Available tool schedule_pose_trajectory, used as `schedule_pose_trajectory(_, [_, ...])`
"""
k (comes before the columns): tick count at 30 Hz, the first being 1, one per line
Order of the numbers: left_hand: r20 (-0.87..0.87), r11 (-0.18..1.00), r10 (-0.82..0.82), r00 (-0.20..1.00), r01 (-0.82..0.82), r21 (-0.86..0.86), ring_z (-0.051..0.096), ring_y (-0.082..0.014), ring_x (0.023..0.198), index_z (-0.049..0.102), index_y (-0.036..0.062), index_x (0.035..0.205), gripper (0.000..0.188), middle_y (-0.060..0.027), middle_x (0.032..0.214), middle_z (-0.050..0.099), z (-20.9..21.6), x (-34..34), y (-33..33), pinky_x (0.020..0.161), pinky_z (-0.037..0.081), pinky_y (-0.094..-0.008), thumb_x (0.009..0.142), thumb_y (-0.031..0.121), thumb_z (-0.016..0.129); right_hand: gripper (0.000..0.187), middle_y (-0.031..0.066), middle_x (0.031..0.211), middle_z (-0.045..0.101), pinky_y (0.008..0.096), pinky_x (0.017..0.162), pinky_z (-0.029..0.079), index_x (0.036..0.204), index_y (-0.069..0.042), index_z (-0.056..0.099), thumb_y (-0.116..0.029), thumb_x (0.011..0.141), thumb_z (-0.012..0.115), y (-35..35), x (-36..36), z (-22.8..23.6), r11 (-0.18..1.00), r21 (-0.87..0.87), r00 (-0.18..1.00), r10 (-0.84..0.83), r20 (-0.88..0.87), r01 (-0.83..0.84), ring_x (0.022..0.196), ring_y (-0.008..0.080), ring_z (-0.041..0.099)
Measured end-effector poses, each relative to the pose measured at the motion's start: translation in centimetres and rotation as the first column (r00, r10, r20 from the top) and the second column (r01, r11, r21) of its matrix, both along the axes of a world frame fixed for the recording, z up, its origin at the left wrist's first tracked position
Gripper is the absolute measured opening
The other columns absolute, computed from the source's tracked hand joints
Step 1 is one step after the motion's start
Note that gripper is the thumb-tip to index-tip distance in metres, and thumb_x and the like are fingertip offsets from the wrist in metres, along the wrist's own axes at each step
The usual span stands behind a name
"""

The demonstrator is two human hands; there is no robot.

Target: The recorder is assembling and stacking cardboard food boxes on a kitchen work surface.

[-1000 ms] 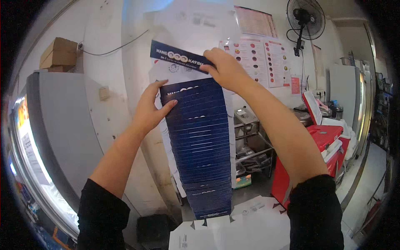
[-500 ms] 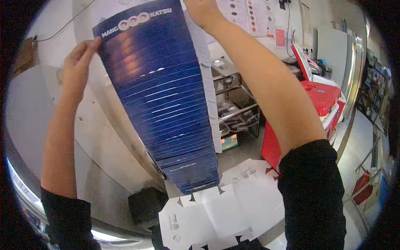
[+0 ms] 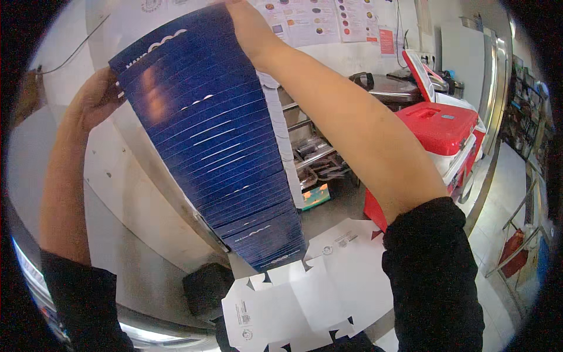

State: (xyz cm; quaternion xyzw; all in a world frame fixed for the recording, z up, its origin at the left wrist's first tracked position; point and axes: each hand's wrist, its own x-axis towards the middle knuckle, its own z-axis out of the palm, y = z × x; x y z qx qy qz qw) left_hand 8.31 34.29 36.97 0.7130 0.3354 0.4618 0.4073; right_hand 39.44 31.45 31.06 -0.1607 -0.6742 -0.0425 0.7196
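Probably for steadiness, my left hand (image 3: pixel 95 98) and right hand (image 3: pixel 247 29) flank the tall, navy-blue cardboard stack (image 3: pixel 211 138); finger spread and grip, I can't tell.

- left sleeve (image 3: pixel 79 302): plain black fabric, loose at the end
- right sleeve (image 3: pixel 434 273): same black, kinda bunched up and wrinkly
- left forearm (image 3: pixel 65 193) and right forearm (image 3: pixel 358 129): bare past the fabric
- left hand (image 3: pixel 92 101) and right hand (image 3: pixel 251 35): bare too
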Motion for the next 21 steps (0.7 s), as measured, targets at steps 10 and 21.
schedule_pose_trajectory(10, [-0.128,0.977,0.176,0.976,-0.157,0.145,0.063,-0.0170,0.088,0.062,0.0085,0.112,0.025,-0.0053,0.098,0.066,0.9,-0.4,1.6,0.084,0.050,-0.0307,0.094,0.024,0.055,0.059,0.0170,0.094,0.062,0.0357,0.088,0.041,0.099,0.007,0.061,-0.045,0.104,0.033,5.2,-1.5,0.7,0.994,0.102,0.999,0.051,-0.008,-0.050,0.092,0.0247,0.055])
schedule_pose_trajectory(21, [0.257,0.993,-0.049,0.965,0.075,-0.093,0.065,-0.0172,0.080,0.059,0.0076,0.124,0.029,-0.0065,0.105,0.068,0.1,3.9,2.4,0.072,0.058,-0.0336,0.097,0.017,0.053,0.052,0.0085,0.095,0.064,0.0311,0.090,0.044,0.113,-0.006,0.064,-0.052,0.097,0.049,1.6,0.7,-0.5,0.952,-0.062,0.954,0.296,-0.046,-0.299,0.092,0.0178,0.057])
